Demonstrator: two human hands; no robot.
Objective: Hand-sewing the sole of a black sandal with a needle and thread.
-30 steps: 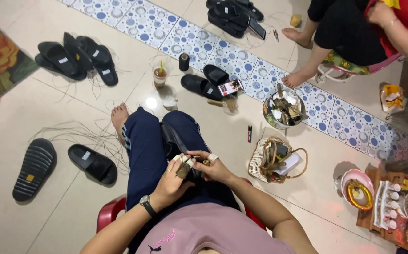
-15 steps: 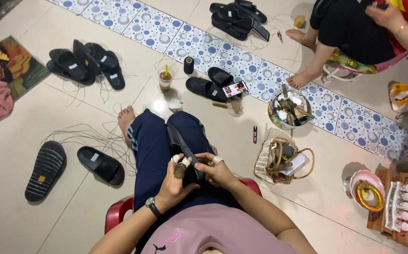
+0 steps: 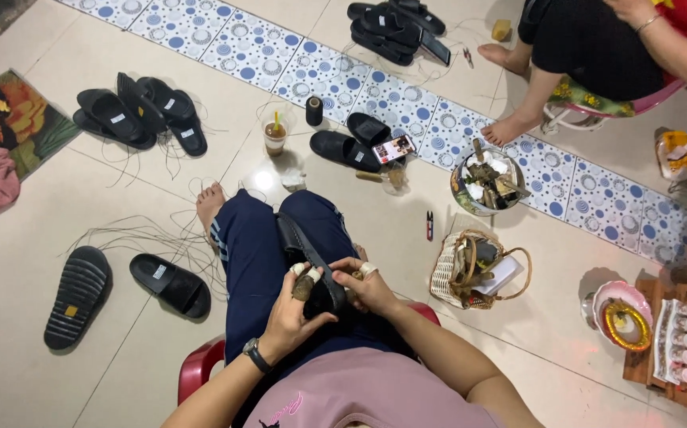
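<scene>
Floor (image 3: pixel 58 190): glossy cream tile, crossed by a diagonal band of blue dotted tiles (image 3: pixel 224 47). Lying on it: black slides in pairs (image 3: pixel 137 115), two single slides (image 3: pixel 121 289), loose thread strands (image 3: pixel 133 238), an iced drink cup (image 3: pixel 274 136), a dark thread spool (image 3: pixel 314 111), a wicker basket (image 3: pixel 474 269), a metal bowl of tools (image 3: pixel 486 184).

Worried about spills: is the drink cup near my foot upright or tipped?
Upright: the drink cup stands on the floor tile, its straw pointing up.
</scene>
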